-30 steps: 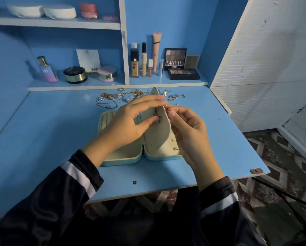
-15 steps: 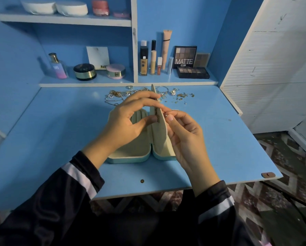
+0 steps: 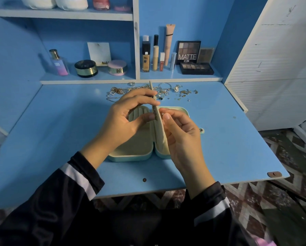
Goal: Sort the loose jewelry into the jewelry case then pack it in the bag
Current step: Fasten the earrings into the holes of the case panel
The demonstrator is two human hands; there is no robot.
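The jewelry case [image 3: 131, 154] lay open on the bench [image 3: 60, 130]; its earring panel [image 3: 159, 134] stood on edge between the hands, long axis running away from the person; the left hand [image 3: 123, 119] had its grip clamped on the panel's left face; the right hand [image 3: 182, 137] pinched a small piece [image 3: 162, 114] against the right face; loose jewelry [image 3: 166, 90] lay beyond.

Open jewelry case [image 3: 131, 154] on blue desk [image 3: 60, 132], left hand [image 3: 123, 119] pinching its upright panel [image 3: 159, 135], right hand [image 3: 183, 139] pinching small piece [image 3: 162, 114], loose jewelry [image 3: 166, 90] behind.
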